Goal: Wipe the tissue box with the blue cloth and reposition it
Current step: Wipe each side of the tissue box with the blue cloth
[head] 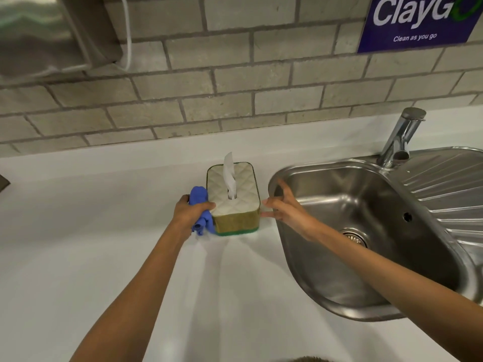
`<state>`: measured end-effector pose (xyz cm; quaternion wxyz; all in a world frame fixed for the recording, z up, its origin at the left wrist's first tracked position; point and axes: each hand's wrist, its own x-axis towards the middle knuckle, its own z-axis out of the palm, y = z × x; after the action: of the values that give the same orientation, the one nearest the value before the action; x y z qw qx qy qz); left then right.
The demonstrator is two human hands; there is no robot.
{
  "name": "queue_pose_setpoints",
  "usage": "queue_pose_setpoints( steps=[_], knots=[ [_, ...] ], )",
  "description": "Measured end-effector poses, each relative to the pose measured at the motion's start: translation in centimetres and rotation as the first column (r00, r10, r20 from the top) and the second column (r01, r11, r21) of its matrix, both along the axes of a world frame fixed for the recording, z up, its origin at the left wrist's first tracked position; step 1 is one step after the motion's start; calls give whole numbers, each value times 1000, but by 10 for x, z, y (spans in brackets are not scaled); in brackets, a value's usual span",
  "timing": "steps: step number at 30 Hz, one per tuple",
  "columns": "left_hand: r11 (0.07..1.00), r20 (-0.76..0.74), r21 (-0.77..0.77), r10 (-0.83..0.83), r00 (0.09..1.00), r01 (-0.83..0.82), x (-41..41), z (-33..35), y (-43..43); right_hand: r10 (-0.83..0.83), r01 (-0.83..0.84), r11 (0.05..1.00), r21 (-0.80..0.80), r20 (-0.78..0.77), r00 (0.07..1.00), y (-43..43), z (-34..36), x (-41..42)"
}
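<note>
The tissue box (235,202) stands upright on the white counter (104,231), with a quilted cream top, an olive front, a green base and a white tissue sticking out of its slot. My left hand (189,214) is closed on the crumpled blue cloth (200,205) and presses it against the box's left side, thumb on the top edge. My right hand (283,206) is at the box's right side with fingers spread, fingertips touching or nearly touching the box's right edge.
A stainless steel sink (366,231) lies directly right of the box, with a chrome tap (400,137) behind it and a ribbed drainboard (449,194) at far right. A brick-tile wall (235,87) rises behind, carrying a metal dispenser (44,35) and a blue sign (418,19).
</note>
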<state>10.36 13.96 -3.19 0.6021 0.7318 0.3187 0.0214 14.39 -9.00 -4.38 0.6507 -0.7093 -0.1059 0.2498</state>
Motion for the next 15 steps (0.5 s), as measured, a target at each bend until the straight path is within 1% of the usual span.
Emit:
queue_pose_setpoints(
  steps=[2, 3, 5, 6, 7, 9, 12, 15],
  knots=[
    [998, -15, 44, -34, 999, 34, 4, 5, 6, -42, 47, 995, -85, 55, 998, -3, 2, 3],
    [997, -14, 71, -37, 999, 38, 5, 7, 7, -90, 101, 987, -128, 91, 992, -4, 2, 9],
    [995, 20, 98, 6, 1000, -8, 3, 11, 8, -175, 211, 954, -211, 175, 969, -7, 5, 27],
    [995, 55, 76, 58, 997, -62, -1, 11, 8, -194, 249, 934, -256, 220, 956, -7, 7, 37],
    [991, 89, 33, 122, 988, -126, -6, 10, 7, -195, 266, 918, -293, 249, 949, -7, 11, 47],
    [970, 114, -79, 238, 965, -230, -21, 6, 1, -165, 240, 912, -333, 239, 957, -1, 20, 68],
    [918, 39, -283, 302, 953, -279, -42, -3, -20, -96, 185, 904, -386, 238, 966, 22, 29, 99],
    [833, -41, -462, 323, 946, -304, -49, -9, -45, -28, 144, 890, -433, 262, 965, 52, 34, 122]
  ],
)
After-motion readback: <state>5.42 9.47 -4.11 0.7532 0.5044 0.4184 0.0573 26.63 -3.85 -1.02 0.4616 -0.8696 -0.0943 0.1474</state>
